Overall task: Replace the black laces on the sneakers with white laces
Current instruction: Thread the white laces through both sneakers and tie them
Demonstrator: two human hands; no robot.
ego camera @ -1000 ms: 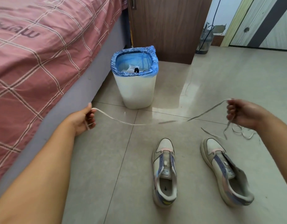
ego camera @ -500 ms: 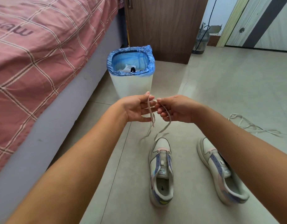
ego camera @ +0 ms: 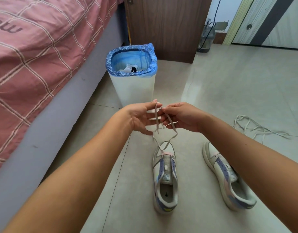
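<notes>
Both my hands are raised together above the sneakers, each pinching a white lace (ego camera: 163, 137). My left hand (ego camera: 139, 117) holds its folded top between thumb and forefinger, the other fingers spread straight. My right hand (ego camera: 180, 118) pinches the lace right beside it. The lace hangs in a loop down to the toe of the left sneaker (ego camera: 165, 179). That sneaker and the right sneaker (ego camera: 228, 179) stand on the floor, white with purple panels, with no laces in their eyelets. A second white lace (ego camera: 255, 128) lies loose on the floor at the right.
A white bin (ego camera: 132, 88) with a blue liner stands just beyond my hands, holding paper and something black. A bed (ego camera: 35, 56) with a pink checked cover runs along the left. A brown cabinet (ego camera: 163, 26) and a water bottle (ego camera: 206, 39) stand at the back.
One second ago my hands were wide apart with the lace stretched between them. They have come together, folding the lace, and now hold it slightly lower over the left sneaker.
</notes>
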